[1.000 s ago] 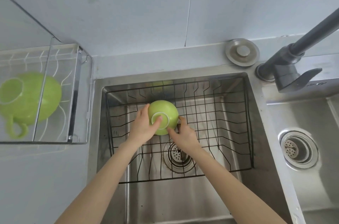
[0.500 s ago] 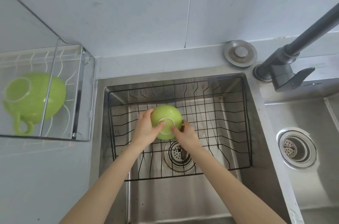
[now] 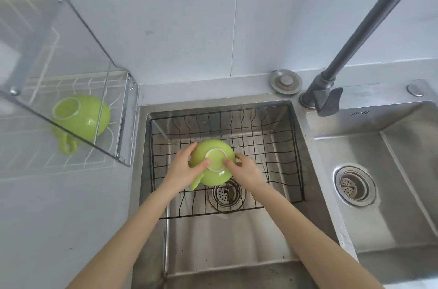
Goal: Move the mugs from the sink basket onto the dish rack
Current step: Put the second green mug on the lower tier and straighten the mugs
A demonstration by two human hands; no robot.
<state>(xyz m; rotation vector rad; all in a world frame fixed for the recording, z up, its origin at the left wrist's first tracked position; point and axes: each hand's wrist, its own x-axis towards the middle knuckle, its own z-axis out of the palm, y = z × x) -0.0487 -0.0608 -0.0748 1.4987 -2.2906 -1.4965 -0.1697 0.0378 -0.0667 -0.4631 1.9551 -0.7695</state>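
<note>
Far left: dish rack [image 3: 123, 123], metal frame with white wire grid, stands on the tabletop [image 3: 71, 217] beside the sink. One green mug [image 3: 81, 117] already in it, upside down, base ring up, handle toward the camera

Left forearm comes in from bottom left, angled up and right over the sink edge. Left hand [image 3: 183, 169] wraps the left side of the second green mug [image 3: 213, 162]: fingers curled over its far-left flank, thumb laid across the white base ring

That mug is inverted, base up, tilted a bit, held above the black wire sink basket [image 3: 297, 153]; handle sticks out lower left under the left palm. Can't tell if the rim touches the basket wires

Right forearm enters from bottom right, angled up and left. Right hand [image 3: 246, 171] holds the mug's right side: fingers curled round the edge, thumb tip on the base ring. Both hands carry the same mug, thumbs close together on top

Basket sits in the left sink bowl [image 3: 225, 253], drain strainer [image 3: 225, 194] just below the mug

Right: round sink stopper [image 3: 286, 81] on the back ledge, dark faucet [image 3: 327, 97], second bowl with its own drain [image 3: 354, 185]
</note>
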